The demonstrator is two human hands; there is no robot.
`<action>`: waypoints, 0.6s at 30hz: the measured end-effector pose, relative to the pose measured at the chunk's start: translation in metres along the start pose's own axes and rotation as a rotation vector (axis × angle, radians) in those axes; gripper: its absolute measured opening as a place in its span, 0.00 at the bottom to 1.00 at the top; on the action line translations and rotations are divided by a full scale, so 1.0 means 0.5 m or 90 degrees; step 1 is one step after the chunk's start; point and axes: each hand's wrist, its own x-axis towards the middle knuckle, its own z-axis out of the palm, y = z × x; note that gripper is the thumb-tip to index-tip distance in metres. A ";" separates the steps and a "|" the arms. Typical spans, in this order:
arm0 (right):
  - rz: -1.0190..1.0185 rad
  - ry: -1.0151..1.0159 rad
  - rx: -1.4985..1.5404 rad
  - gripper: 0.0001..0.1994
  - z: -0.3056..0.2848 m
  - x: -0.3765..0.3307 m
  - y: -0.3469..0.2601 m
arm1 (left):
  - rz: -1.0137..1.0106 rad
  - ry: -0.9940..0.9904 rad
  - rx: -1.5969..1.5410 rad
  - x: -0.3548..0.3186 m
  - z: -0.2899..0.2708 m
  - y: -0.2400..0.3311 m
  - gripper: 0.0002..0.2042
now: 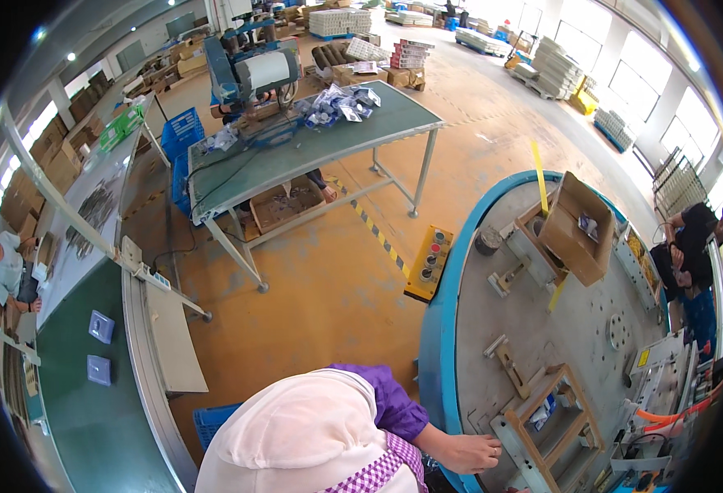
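Neither my left hand nor my right hand shows in the head view. Low in the middle is a co-worker in a white cap [287,419], seen from above, with a purple sleeve [386,398]. That person's hand [470,454] reaches right to the corner of a wooden frame [579,427] on a round grey turntable [493,304] with a blue rim. Inside the frame lies something small, blue and white, too small to name. Beside the frame is a brown and metal clamp fixture [509,368].
An open cardboard box [579,234] stands on the turntable's far side. A yellow button box [429,264] sits at its left rim. Ahead is a green-topped table [361,131] with bagged parts. At left runs a green conveyor [98,427] carrying two square pieces. Other people work at both sides.
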 end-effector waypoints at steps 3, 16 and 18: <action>0.001 0.009 -0.025 0.15 0.007 -0.002 0.000 | -0.004 -0.004 -0.009 0.000 -0.001 -0.003 0.08; -0.076 0.027 -0.167 0.14 0.017 0.000 0.034 | 0.014 0.048 -0.018 -0.009 0.022 -0.015 0.08; -0.093 0.032 -0.167 0.14 0.017 -0.002 0.036 | 0.011 0.002 -0.031 -0.009 0.015 -0.013 0.10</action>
